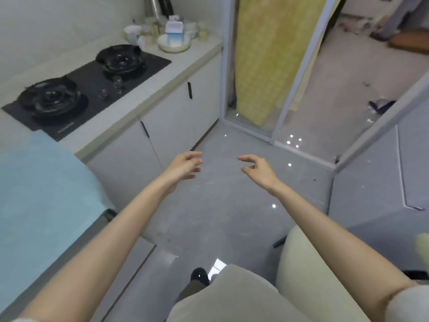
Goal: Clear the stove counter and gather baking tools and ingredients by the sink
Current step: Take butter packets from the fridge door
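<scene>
Both my arms reach forward over the grey floor, away from the counter. My left hand [184, 165] and my right hand [255, 167] hang with loosely curled fingers and hold nothing. The black two-burner stove [90, 83] lies in the pale counter [162, 76] on the left. Past the stove, at the counter's far end, stands a cluster of white bowls and cups [148, 34], with a blue-and-white carton [175, 32] standing in a wide bowl [174, 45]. A metal kettle [157, 8] stands behind them. No sink is in view.
A light blue cloth [44, 189] covers a surface at the near left. White cabinet doors [162, 126] run under the counter. A glass sliding door frame [299, 73] and a yellow panel [267, 54] stand ahead. My legs in beige trousers are at the bottom.
</scene>
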Tool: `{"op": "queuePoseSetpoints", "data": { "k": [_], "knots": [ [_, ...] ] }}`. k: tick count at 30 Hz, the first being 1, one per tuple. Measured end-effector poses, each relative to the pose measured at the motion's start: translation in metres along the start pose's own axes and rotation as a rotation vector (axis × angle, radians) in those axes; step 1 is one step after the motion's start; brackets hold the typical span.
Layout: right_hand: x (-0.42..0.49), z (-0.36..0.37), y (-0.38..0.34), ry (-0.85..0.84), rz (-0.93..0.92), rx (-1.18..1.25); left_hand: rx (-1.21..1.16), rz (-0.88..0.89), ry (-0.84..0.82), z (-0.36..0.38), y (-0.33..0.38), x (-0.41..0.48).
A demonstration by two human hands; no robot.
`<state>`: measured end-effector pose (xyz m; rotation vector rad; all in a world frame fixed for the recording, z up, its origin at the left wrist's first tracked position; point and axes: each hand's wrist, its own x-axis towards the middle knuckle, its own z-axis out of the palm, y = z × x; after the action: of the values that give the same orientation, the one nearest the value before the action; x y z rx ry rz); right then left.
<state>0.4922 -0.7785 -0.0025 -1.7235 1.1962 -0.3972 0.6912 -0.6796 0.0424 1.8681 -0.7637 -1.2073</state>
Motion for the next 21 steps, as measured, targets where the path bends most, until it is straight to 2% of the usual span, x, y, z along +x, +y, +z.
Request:
{"op": "queuePoseSetpoints", "data": {
  "k": [3, 7, 12, 21],
  "knots": [
    [0.014, -0.029, 0.007, 0.172, 0.104, 0.050, 0.092, 0.036, -0.154, 0.016, 0.035, 0.050],
    [0.021, -0.064, 0.023, 0.310, 0.193, 0.089, 0.127, 0.088, -0.265, 0.048, 0.071, 0.093],
    [0.035, -0.120, 0.055, 0.554, 0.319, 0.144, 0.201, 0.156, -0.475, 0.122, 0.130, 0.154],
    [0.100, -0.238, 0.106, 0.880, 0.445, 0.223, 0.279, 0.283, -0.733, 0.266, 0.231, 0.266]
  ]
}}
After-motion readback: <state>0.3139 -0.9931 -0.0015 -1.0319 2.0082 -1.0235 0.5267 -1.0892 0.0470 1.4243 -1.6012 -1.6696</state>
